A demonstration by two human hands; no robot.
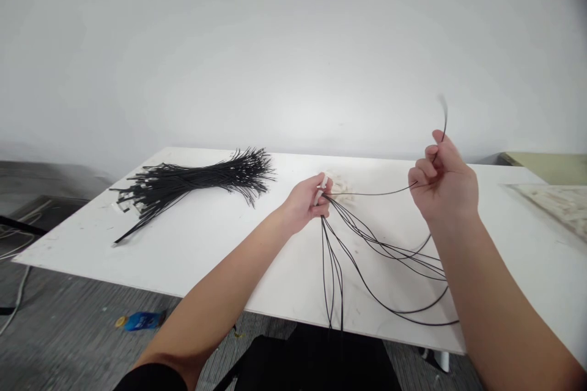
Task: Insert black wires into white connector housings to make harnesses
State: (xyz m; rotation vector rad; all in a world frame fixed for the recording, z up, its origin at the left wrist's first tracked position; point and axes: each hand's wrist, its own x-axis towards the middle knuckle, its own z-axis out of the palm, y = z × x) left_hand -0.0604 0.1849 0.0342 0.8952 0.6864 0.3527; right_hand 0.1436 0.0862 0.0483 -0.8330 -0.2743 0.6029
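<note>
Near the middle of the white table, my left hand is closed on a small white connector. Several thin black wires run from that connector, some to the right and some down over the front edge. My right hand is raised at the right, its fingers closed on one black wire that stretches across from the connector. The wire's free end sticks up above the fingers, blurred. Behind my left hand lies a pile of small white pieces.
A thick bundle of black wires with white connectors lies on the left of the table. At the right stands a tray of white pieces. A blue bottle lies on the floor, and a pale wall rises behind the table.
</note>
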